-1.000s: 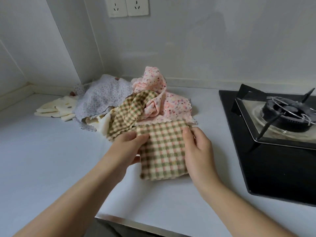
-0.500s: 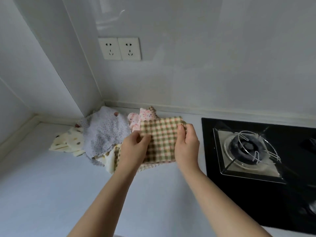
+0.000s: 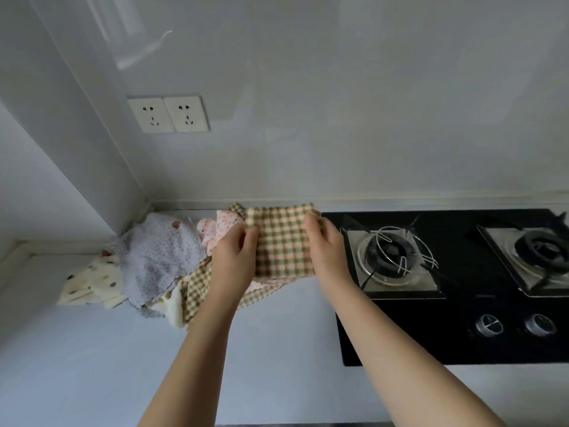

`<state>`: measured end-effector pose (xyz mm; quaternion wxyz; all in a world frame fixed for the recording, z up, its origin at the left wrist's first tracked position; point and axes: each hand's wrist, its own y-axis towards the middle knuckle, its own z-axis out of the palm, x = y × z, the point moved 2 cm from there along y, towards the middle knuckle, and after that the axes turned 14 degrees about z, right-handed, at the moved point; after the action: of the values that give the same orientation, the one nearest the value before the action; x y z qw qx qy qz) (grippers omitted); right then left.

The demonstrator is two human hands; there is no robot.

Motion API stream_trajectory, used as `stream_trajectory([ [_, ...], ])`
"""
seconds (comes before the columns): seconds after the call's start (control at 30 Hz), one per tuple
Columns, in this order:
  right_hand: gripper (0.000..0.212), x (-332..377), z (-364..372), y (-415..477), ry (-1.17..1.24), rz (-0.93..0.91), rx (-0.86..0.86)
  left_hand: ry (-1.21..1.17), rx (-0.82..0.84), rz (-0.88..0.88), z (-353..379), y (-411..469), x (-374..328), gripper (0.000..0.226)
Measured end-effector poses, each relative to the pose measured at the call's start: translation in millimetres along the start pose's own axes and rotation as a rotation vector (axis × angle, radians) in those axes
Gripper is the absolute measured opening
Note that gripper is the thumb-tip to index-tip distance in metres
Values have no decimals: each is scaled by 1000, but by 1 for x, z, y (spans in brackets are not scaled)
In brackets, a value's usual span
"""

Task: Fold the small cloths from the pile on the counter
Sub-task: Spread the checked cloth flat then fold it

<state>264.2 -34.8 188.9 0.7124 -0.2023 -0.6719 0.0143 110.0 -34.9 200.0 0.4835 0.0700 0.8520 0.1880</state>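
A green-and-cream checked cloth [image 3: 281, 241] is held up above the counter, folded into a small rectangle. My left hand [image 3: 234, 260] pinches its left edge and my right hand [image 3: 326, 251] pinches its right edge. Behind and to the left lies the pile: a pale lilac dotted cloth [image 3: 157, 257], a pink flowered cloth [image 3: 215, 229], a second checked cloth [image 3: 197, 291] and a cream spotted cloth [image 3: 92, 282]. Part of the pile is hidden by my left hand and the held cloth.
A black gas hob [image 3: 462, 303] with two burners and two knobs fills the counter to the right. The white counter [image 3: 92, 365] stretches to the front and left. Two wall sockets [image 3: 169, 114] sit above the corner.
Both hands have lifted the folded checked cloth off the counter and carried it up and toward the wall. The view has tilted upward, showing more wall and the second burner.
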Motion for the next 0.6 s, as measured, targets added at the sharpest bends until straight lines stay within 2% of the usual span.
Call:
stream_trajectory([
  [0.07,18,1,-19,3,79,104,152,14,35,53,11,-1,-8,33],
  [0.13,23,0,-42,7,108,146,225,7,46,86,24,-4,-20,30],
  [0.23,22,-1,-92,10,124,171,171,-175,85,-86,51,-14,-43,14],
  [0.33,26,-2,-160,8,242,204,86,-332,299,-272,94,-38,-66,13],
  [0.37,27,-2,-185,5,252,213,85,-378,313,-302,109,-48,-75,9],
  [0.5,32,-7,-282,-13,152,230,176,-659,127,-352,168,-84,-124,23],
  [0.6,35,-13,-336,-31,54,284,356,-661,59,-322,214,-104,-160,18],
])
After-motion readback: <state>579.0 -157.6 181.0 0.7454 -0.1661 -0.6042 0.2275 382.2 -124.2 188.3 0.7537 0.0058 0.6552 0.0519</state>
